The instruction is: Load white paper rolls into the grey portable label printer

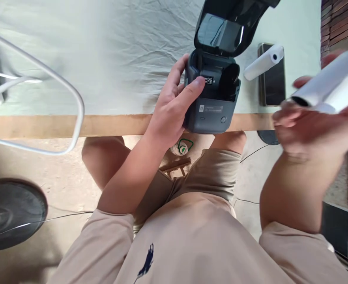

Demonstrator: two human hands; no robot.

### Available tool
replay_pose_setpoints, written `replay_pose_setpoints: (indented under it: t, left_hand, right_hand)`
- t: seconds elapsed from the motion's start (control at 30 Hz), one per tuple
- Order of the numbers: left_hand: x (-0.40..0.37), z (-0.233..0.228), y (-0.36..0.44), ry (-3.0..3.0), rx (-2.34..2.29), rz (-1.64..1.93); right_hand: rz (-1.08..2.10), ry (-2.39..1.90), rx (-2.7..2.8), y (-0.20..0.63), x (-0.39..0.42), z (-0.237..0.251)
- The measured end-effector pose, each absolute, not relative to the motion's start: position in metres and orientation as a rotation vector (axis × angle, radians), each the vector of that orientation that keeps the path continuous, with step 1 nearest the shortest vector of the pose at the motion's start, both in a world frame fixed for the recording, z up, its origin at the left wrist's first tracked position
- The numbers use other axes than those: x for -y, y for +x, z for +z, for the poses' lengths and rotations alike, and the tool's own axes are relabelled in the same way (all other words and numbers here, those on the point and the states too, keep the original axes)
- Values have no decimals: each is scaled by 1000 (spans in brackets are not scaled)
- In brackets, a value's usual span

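Nearest of all is the person's own lap, a beige shirt point(191, 244) and matching shorts, seated close against the wooden front edge of the table point(115, 124). From there the left hand point(174, 104) reaches up and grips the small dark grey printer point(211, 112) that sits right at that edge, its front just overhanging; the palm lies against the printer's left side, the fingers point(178, 71) curl loosely up along the left wall, and the thumb presses across the top front lip, its tip just beside the little white label at the mouth of the open paper well. So this hand is partly closed and braced on the casing rather than wrapped around it. The right hand point(307, 122) is off to the right, raised above the table edge and blurred; its fingers are closed around a white paper roll point(330, 86) that points its hollow dark end leftward toward the printer, well apart from the well. Further back, the printer's glossy black lid point(224, 31) stands tipped open, away from the person. To the right of the printer a second white roll point(264, 62) lies slanted over a dark phone point(273, 83) lying flat on the pale cloth point(103, 51) that covers the table. White cable point(73, 92) loops across the left side, and a dark round base point(11, 213) rests on the floor below
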State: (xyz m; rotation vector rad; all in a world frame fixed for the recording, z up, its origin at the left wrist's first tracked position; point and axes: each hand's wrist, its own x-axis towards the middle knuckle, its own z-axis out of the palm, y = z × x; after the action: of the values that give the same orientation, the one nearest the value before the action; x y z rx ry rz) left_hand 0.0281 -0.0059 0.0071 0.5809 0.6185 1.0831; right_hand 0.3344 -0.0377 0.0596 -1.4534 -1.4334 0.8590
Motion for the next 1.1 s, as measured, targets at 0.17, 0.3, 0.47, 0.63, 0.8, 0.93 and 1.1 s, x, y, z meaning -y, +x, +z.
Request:
replay_pose_setpoints:
  t: [0.17, 0.3, 0.47, 0.63, 0.8, 0.93, 1.1]
  left_hand:
    - [3, -4, 28, 635, -596, 1082]
    - [6, -4, 25, 637, -569, 1124]
    - [10, -6, 22, 644, -570, 1142]
    - [11, -4, 22, 678, -701, 1134]
    - [11, -1, 21, 758, -762, 1121]
    - [10, -3, 21, 760, -733, 1150]
    - [10, -9, 21, 740, -718, 1168]
  right_hand:
    - [786, -1275, 1221, 307, 42, -8]
    - [471, -1259, 1577, 288, 30, -15]
    - [260, -1342, 1800, 285, 27, -9]
    - [99, -1301, 1839, 318, 18, -6]
    - [-62, -1782, 1839, 371, -31, 14]
    - [55, -2016, 1917, 361, -66, 25]
    - [63, -2184, 1920, 327, -68, 37]
